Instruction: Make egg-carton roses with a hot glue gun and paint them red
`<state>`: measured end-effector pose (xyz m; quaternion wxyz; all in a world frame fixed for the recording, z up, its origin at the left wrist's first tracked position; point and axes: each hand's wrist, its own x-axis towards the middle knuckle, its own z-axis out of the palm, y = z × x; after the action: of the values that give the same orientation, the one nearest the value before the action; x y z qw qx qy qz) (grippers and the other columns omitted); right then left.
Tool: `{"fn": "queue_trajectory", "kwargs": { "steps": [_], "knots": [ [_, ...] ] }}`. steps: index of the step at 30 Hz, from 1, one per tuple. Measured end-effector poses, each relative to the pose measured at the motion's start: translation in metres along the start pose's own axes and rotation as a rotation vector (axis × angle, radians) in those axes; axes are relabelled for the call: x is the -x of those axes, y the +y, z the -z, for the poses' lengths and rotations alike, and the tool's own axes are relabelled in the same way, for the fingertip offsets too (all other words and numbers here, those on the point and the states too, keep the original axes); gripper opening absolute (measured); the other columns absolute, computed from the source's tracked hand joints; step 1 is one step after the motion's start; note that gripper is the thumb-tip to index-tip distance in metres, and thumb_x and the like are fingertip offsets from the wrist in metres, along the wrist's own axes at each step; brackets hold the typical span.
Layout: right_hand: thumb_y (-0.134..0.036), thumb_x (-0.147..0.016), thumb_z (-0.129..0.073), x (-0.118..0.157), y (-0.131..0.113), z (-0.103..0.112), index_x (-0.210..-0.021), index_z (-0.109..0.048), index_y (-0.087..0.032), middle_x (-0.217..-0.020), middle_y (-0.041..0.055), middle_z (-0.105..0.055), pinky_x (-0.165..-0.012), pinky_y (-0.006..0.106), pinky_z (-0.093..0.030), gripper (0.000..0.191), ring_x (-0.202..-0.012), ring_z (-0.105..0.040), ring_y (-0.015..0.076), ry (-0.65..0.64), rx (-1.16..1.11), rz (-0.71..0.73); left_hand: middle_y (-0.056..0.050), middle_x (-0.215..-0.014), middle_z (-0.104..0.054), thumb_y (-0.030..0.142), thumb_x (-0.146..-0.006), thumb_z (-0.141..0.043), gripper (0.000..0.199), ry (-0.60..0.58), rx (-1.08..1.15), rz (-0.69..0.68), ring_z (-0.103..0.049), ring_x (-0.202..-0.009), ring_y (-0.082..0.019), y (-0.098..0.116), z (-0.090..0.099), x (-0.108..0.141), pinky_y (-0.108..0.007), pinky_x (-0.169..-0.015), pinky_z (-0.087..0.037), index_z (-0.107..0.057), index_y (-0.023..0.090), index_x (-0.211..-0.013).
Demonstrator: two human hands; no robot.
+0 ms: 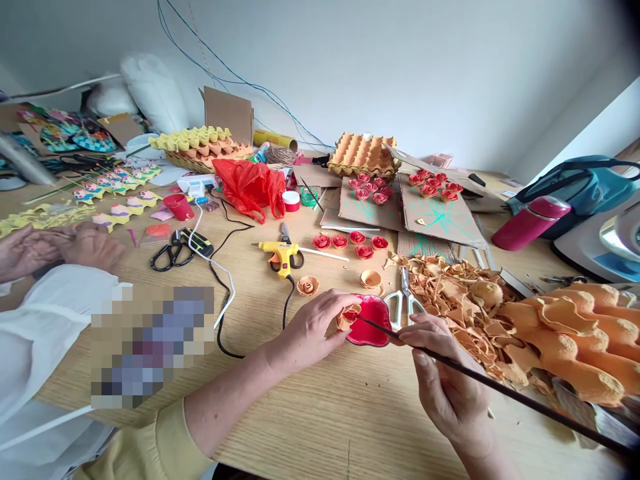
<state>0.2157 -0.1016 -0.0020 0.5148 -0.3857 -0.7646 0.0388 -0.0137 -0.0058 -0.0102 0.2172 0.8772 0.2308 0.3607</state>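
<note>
Between the fingertips of my left hand (315,330) is a small egg-carton rose (346,319), its inside partly red and its outside orange-tan. My right hand (450,380) is closed round a long dark paintbrush (480,381), whose tip touches the rose. Just behind and below the rose lies a dish of red paint (371,313). Past my left hand stand an unpainted rose (307,286) and an unpainted carton cup (371,279). Several red-painted roses (365,251) sit farther back on the table.
A yellow glue gun (283,257) and its cord lie left of centre. White-handled scissors (404,300), carton scraps (450,287) and orange egg cartons (565,333) are at right. More red roses rest on cardboard (440,217). At left, a co-worker's hands (65,250) are near black scissors (173,256).
</note>
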Motion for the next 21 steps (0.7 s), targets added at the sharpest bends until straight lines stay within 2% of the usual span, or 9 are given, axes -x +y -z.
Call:
{"fn": "queue_trajectory", "kwargs": {
  "steps": [3, 7, 10, 16, 21],
  "knots": [
    [-0.001, -0.094, -0.054, -0.001, -0.001, -0.001, -0.123, -0.061, -0.018, -0.103, 0.0068, -0.069, -0.109, 0.044, -0.044, 0.034, -0.103, -0.065, 0.0207, 0.004, 0.009, -0.009, -0.008, -0.131, -0.068, 0.005, -0.093, -0.060, 0.048, -0.020, 0.012, -0.011, -0.066, -0.122, -0.022, 0.001, 0.000, 0.000, -0.037, -0.107, -0.055, -0.052, 0.024, -0.136],
    [-0.001, -0.095, -0.052, -0.011, -0.007, -0.004, -0.120, -0.060, -0.017, -0.101, 0.0061, -0.069, -0.105, 0.040, -0.045, 0.031, -0.094, -0.065, 0.0178, -0.043, 0.037, 0.021, -0.008, -0.131, -0.069, 0.007, -0.094, -0.061, 0.046, -0.051, 0.009, -0.033, -0.065, -0.123, -0.023, 0.001, -0.001, 0.000, -0.039, -0.108, -0.054, -0.052, 0.024, -0.136],
    [-0.002, -0.096, -0.049, -0.014, -0.008, -0.003, -0.118, -0.059, -0.017, -0.095, 0.0046, -0.068, -0.103, 0.041, -0.045, 0.029, -0.088, -0.065, 0.0171, -0.064, 0.023, 0.040, -0.008, -0.130, -0.069, 0.007, -0.094, -0.061, 0.045, -0.054, -0.004, -0.030, -0.066, -0.122, -0.022, 0.001, -0.001, 0.000, -0.039, -0.107, -0.054, -0.052, 0.023, -0.135],
    [-0.006, -0.099, -0.048, -0.005, -0.003, 0.004, -0.120, -0.057, -0.019, -0.096, 0.0054, -0.069, -0.104, 0.049, -0.045, 0.027, -0.089, -0.064, 0.0201, -0.053, 0.015, 0.018, -0.008, -0.130, -0.069, 0.003, -0.091, -0.062, 0.051, -0.015, -0.004, -0.026, -0.066, -0.121, -0.021, 0.000, 0.001, -0.001, -0.037, -0.106, -0.055, -0.051, 0.023, -0.137],
    [-0.010, -0.100, -0.048, -0.008, -0.001, 0.005, -0.110, -0.057, -0.023, -0.086, 0.0034, -0.067, -0.095, 0.045, -0.049, 0.019, -0.089, -0.062, 0.0226, -0.038, 0.164, -0.018, -0.007, -0.129, -0.069, 0.003, -0.091, -0.063, 0.052, 0.036, 0.024, -0.022, -0.067, -0.119, -0.021, 0.000, 0.001, -0.001, -0.036, -0.104, -0.056, -0.052, 0.025, -0.136]
  ]
}}
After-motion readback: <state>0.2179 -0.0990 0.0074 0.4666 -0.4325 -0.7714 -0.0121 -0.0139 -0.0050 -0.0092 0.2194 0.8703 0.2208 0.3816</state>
